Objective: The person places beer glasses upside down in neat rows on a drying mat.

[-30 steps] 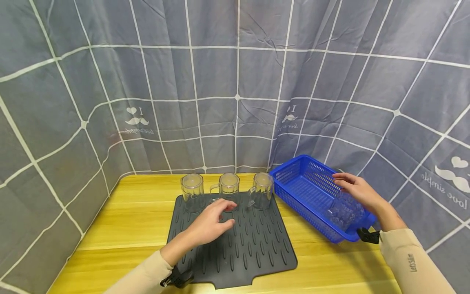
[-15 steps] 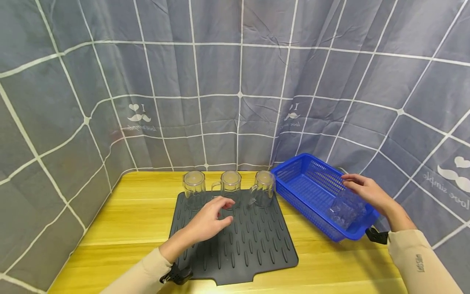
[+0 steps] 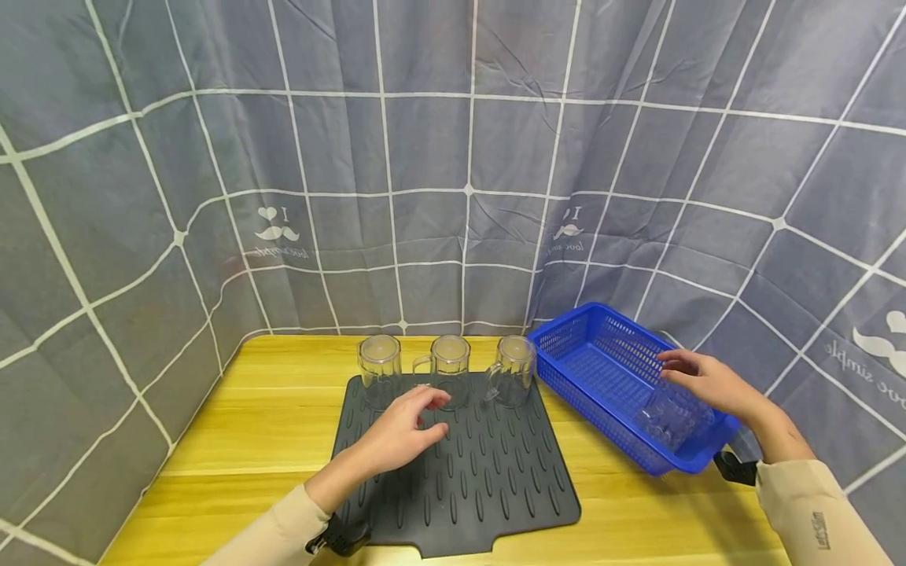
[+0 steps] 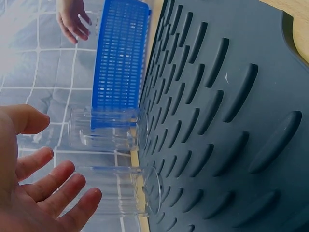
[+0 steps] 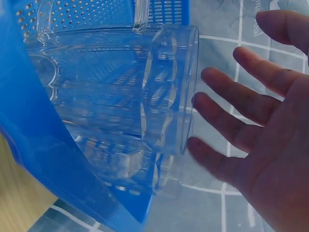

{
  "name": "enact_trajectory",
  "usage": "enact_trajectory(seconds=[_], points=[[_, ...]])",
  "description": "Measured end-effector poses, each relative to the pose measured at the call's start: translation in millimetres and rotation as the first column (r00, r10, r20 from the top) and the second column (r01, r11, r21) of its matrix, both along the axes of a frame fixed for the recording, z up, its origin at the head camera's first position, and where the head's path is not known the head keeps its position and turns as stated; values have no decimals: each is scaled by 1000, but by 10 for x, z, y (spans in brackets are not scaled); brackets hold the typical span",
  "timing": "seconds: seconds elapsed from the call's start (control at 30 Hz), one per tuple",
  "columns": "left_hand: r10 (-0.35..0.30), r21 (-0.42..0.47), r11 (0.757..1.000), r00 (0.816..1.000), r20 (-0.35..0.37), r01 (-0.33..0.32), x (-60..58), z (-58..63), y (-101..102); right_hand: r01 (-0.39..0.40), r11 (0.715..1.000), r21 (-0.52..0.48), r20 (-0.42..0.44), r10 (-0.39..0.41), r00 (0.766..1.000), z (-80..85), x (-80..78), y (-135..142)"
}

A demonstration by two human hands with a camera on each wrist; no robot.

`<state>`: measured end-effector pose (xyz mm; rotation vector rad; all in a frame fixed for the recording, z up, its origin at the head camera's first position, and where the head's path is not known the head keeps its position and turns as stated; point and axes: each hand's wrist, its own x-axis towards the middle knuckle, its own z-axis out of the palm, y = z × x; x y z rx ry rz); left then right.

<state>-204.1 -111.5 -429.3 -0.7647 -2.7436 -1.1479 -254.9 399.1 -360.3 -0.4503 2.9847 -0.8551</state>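
Note:
Three clear glass mugs stand upside down in a row along the back of a dark drying mat: a left mug (image 3: 381,371), a middle mug (image 3: 451,369) and a right mug (image 3: 513,369). My left hand (image 3: 399,428) hovers above the mat (image 3: 481,472), fingers loosely bent, holding nothing. Over the near end of a blue basket (image 3: 587,369) is my right hand (image 3: 718,385), its fingers spread and nothing in them. Below it, clear glass mugs (image 5: 116,87) lie in the basket, close to the fingertips; whether they touch cannot be told.
The mat and basket sit on a yellow wood-grain table (image 3: 248,417). A grey curtain (image 3: 425,157) with white grid lines surrounds the table's back and sides. The basket's raised wall stands just right of the mat.
My right hand has shifted slightly right and toward me over the basket. My left hand stays about where it was above the mat. The head view has moved a little.

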Motion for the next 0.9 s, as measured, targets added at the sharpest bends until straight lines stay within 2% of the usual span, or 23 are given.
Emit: enact_trajectory(seconds=[0.37,0.63,0.9], points=[[-23,5,1000,999,45,23,-6,-41,-24,-6,996,91,-73,13,997,-103,75,-36],[-16,26,1000,999,41,15,-42,-44,-26,-23,994,104,-67,30,997,-99,90,-70],[-10,33,999,1000,12,10,-60,4,-27,-91,988,124,-119,106,987,-155,71,-55]])
